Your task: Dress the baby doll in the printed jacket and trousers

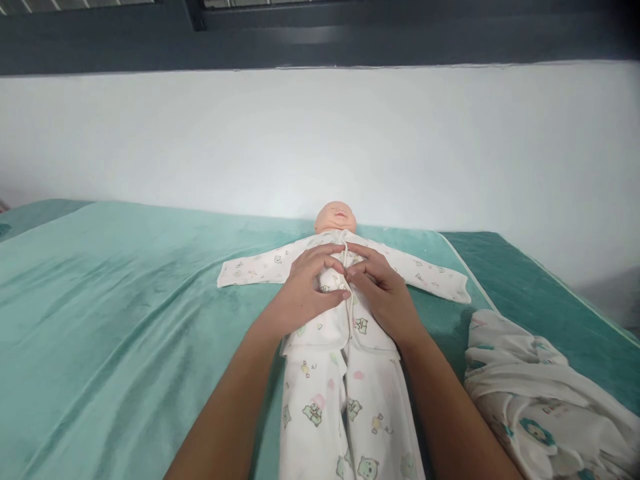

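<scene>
1. Teal velvety bedcover [110,300] spreads across a mattress that runs up to a plain white wall [450,147], with a dark window frame [320,40] along the top.
2. Lying face-up in the middle of the cover is a baby doll [336,218], head toward the wall and arms stretched out to both sides.
3. It wears a white printed sleepsuit [345,393] patterned with small bears; the sleeves lie flat on the cover.
4. At the right edge a crumpled white printed cloth [540,400] lies on the cover, just beside the doll's leg.
5. Left hand [305,290] rests on the doll's chest, fingers curled, thumb and fingertips pinched on the garment's front edge.
6. Right hand [383,290] lies beside it, its fingers bent together and gripping the opposite front edge.
7. Both hands' fingertips meet at the centre closure of the sleepsuit, just below the doll's chin.
</scene>
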### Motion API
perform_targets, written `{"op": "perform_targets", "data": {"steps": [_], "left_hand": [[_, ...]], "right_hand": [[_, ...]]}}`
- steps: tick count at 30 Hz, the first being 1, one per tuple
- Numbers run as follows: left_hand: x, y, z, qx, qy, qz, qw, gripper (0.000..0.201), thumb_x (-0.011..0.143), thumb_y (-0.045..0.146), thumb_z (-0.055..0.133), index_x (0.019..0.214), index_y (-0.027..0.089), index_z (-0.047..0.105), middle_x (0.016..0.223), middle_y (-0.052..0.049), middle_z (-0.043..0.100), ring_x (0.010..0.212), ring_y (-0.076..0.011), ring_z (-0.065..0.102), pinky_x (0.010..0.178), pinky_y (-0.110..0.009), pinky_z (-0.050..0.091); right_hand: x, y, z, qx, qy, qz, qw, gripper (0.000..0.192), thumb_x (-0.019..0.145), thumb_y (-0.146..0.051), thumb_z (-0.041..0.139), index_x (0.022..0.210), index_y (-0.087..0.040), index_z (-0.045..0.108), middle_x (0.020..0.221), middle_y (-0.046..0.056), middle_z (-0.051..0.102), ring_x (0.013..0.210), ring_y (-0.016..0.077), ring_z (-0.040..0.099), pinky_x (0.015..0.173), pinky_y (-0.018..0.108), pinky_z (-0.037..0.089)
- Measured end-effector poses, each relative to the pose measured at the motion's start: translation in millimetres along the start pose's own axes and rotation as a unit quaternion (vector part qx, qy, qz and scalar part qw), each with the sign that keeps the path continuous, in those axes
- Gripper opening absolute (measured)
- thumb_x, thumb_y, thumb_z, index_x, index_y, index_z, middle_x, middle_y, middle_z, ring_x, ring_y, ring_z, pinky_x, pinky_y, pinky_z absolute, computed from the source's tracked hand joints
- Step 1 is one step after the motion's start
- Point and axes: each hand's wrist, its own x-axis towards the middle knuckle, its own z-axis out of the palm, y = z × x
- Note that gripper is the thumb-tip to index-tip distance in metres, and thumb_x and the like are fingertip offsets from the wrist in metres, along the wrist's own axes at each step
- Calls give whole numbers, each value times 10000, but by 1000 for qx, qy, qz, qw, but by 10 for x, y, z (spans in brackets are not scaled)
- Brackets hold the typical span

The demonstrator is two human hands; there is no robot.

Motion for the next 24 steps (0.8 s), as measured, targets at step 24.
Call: {"op": "perform_targets", "data": {"steps": [24], "left_hand": [[1,-15,28,27,-3,-12,1000,61,820,215,620,861,255,640,1484,22,428,1399,-264,357,920,-366,510]], "right_hand": [[-4,-6,-13,-45,-9,14,999,153,786,-364,693,750,-247,603,1409,14,527,1349,239,426,1123,455,293]]}}
